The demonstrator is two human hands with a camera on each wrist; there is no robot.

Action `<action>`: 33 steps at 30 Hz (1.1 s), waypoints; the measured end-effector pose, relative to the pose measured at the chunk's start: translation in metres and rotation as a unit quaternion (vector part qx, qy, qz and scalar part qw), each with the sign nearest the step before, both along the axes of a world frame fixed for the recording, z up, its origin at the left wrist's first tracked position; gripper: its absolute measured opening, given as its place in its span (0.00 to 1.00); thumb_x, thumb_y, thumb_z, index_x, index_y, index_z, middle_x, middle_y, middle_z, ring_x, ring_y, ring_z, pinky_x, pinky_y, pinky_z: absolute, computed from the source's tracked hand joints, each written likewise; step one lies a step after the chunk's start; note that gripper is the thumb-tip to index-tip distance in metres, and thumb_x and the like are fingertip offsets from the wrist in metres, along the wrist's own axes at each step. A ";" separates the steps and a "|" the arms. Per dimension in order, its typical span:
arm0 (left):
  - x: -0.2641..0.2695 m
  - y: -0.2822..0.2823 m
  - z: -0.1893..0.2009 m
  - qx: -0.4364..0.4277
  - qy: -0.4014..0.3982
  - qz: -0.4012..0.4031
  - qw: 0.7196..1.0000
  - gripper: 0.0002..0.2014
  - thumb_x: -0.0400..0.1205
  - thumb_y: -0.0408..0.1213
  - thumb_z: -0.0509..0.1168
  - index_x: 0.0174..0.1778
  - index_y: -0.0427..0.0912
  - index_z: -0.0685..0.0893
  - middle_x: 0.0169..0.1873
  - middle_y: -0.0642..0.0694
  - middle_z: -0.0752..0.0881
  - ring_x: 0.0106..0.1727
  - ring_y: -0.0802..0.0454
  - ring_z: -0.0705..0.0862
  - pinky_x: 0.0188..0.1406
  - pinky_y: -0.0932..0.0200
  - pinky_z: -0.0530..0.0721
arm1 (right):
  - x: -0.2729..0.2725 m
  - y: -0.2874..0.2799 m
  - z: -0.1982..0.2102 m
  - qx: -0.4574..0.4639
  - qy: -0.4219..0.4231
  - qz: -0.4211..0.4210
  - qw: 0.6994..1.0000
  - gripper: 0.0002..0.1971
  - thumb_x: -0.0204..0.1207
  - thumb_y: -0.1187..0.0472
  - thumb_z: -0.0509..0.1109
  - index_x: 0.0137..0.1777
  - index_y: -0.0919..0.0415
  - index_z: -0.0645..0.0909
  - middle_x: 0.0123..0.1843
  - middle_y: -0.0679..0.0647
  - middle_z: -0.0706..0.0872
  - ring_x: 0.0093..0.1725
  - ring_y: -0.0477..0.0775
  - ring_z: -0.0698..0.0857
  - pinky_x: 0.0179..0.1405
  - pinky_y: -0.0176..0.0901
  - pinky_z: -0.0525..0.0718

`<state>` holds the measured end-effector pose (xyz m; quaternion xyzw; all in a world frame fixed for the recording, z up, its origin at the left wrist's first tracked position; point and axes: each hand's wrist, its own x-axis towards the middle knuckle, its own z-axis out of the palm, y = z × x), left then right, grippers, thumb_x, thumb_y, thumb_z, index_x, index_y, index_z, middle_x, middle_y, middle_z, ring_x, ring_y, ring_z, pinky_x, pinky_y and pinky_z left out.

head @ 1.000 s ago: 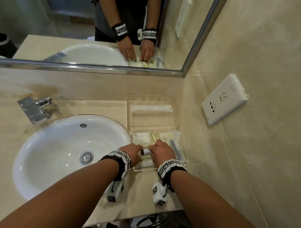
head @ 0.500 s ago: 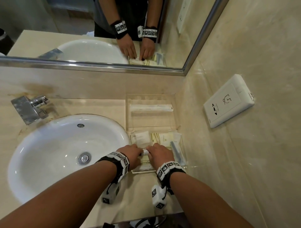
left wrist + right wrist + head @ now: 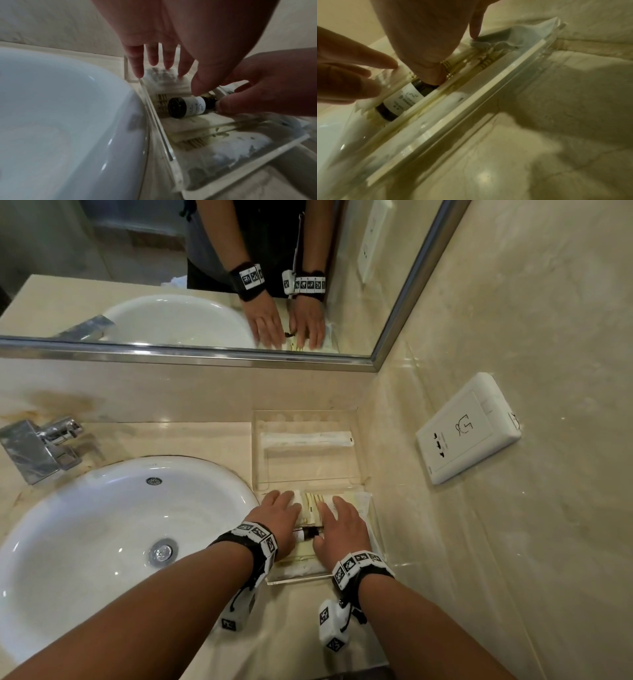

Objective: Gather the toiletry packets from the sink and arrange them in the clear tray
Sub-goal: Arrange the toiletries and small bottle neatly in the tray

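Observation:
The clear tray [image 3: 376, 529] sits on the counter right of the sink [image 3: 85, 529], holding several white and beige striped packets [image 3: 312, 503]. My left hand [image 3: 279, 510] lies flat, fingers straight on a white packet [image 3: 164, 79]. Beside it my right hand [image 3: 342, 522] lies flat on the packets [image 3: 471, 59], one fingertip on a crumpled wrapper. Between the hands a small dark bottle [image 3: 308, 533] with a white label lies on its side [image 3: 187, 106]. Both thumbs touch it, the right one at its neck [image 3: 402, 100].
A second clear tray [image 3: 260, 474] stands behind, against the wall, holding one long white packet [image 3: 308, 438]. The chrome faucet [image 3: 37, 446] is at the far left. A white wall socket [image 3: 469, 429] is on the right wall. A mirror [image 3: 205, 350] runs above the counter.
Both hands were curled together over the bottle at the tray's middle. Their fingers have now stretched forward and lie flat on the packets, leaving the bottle showing between the thumbs.

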<state>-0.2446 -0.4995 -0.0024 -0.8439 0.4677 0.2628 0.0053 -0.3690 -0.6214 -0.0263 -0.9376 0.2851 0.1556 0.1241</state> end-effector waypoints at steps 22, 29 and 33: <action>0.031 -0.014 0.010 -0.100 0.039 0.108 0.988 0.32 0.79 0.56 0.63 0.79 0.51 0.69 0.78 0.48 0.69 0.77 0.45 0.67 0.76 0.49 0.70 | 0.064 -0.031 0.032 -0.005 -0.097 0.009 0.995 0.33 0.76 0.56 0.66 0.82 0.49 0.66 0.85 0.52 0.61 0.83 0.57 0.59 0.80 0.55 0.67; 0.053 -0.003 0.018 -0.120 0.075 0.187 0.972 0.25 0.85 0.48 0.59 0.79 0.51 0.69 0.78 0.48 0.70 0.76 0.44 0.70 0.74 0.49 0.72 | 0.130 -0.067 0.036 -0.003 0.004 0.002 1.000 0.41 0.77 0.61 0.62 0.88 0.45 0.49 0.90 0.50 0.43 0.88 0.60 0.47 0.83 0.59 0.61; 0.061 0.005 0.016 -0.127 0.089 0.214 0.965 0.24 0.85 0.48 0.59 0.79 0.52 0.69 0.78 0.48 0.69 0.77 0.44 0.69 0.76 0.49 0.70 | 0.141 -0.076 0.028 -0.020 0.029 0.007 0.999 0.40 0.75 0.60 0.62 0.87 0.45 0.52 0.87 0.53 0.56 0.85 0.61 0.56 0.77 0.60 0.69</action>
